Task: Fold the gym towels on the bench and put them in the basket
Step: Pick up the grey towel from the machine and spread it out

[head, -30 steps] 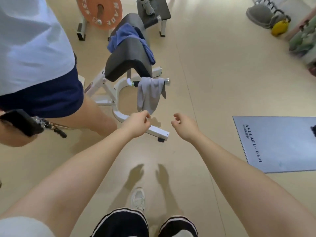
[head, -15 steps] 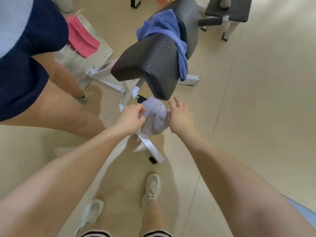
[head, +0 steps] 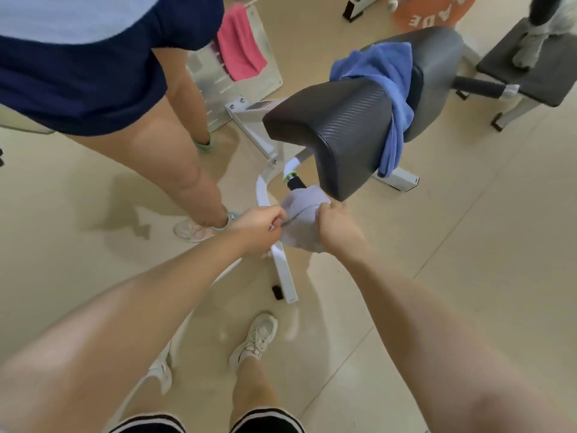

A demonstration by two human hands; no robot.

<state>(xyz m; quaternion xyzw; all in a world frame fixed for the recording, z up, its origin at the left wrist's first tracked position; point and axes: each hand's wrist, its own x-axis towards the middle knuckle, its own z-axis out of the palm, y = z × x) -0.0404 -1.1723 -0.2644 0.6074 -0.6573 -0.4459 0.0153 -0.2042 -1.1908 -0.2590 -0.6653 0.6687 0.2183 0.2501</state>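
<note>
A pale grey towel point(head: 304, 207) hangs over the handle bar under the bench's black padded seat point(head: 340, 132). My left hand point(head: 260, 221) pinches its left edge. My right hand point(head: 338, 228) grips its right side, fingers closed over the cloth. A blue towel point(head: 387, 79) lies draped across the gap between the seat and the back pad, one end hanging down the right side. A pink towel point(head: 242, 50) rests on the metal foot plate at the far end of the bench. No basket is in view.
Another person in dark blue shorts point(head: 93, 64) stands close on the left, one foot point(head: 199, 229) right beside the bench's white frame point(head: 282, 270). A second small bench point(head: 530, 70) and an orange weight plate point(head: 434, 10) lie beyond. My own feet stand just below the frame.
I have stepped up to the bench. Both hands went from empty in the air to closing on the grey towel; the right hand's fingers, flat against it half a second ago, now clench it.
</note>
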